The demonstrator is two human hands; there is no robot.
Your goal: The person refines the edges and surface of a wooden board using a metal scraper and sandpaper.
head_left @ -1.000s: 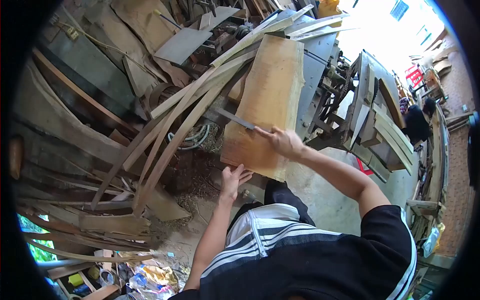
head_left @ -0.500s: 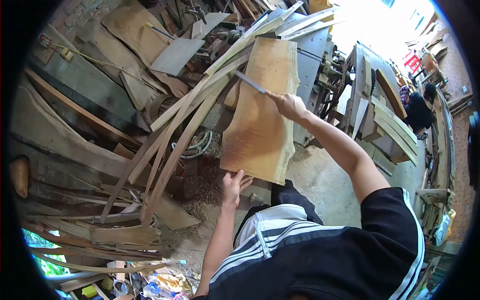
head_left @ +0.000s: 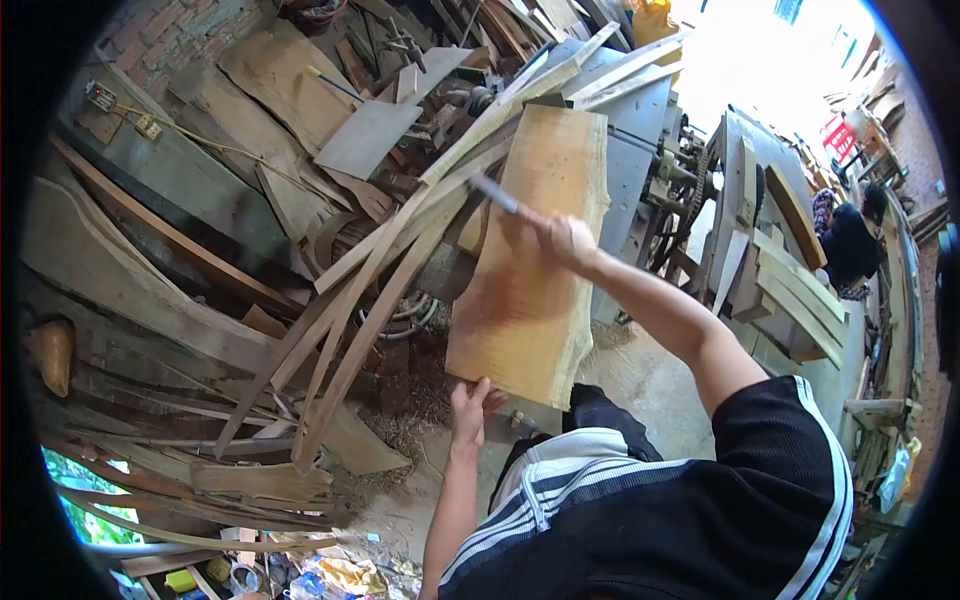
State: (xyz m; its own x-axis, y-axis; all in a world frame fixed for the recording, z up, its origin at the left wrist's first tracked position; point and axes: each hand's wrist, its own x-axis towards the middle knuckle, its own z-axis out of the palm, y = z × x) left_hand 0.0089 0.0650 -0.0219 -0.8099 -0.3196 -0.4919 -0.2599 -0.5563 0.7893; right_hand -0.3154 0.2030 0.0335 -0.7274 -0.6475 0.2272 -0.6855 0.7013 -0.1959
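Note:
A long wooden slab (head_left: 535, 300) with one wavy natural edge and a dark stain across its middle slopes away from my body. My left hand (head_left: 468, 408) grips its near end at the left corner, thumb on top and fingers underneath. In my right hand (head_left: 570, 243) is a flat-bladed tool (head_left: 496, 194) with a wooden handle, the fingers wrapped round the handle. Its grey blade points up and left, over the slab's left edge. The hand is over the slab's middle, towards the right edge.
Long thin wood strips (head_left: 375, 290) lean close along the slab's left side. A metal machine table (head_left: 625, 110) stands behind it. More boards lie on a bench (head_left: 735, 190) at right, near a person in dark clothes (head_left: 850, 240). Shavings and scraps cover the floor at left.
The view has shifted, so the slab and surroundings appear lower and slightly right. My right hand has come a little nearer along the slab with the tool. My left hand keeps its grip.

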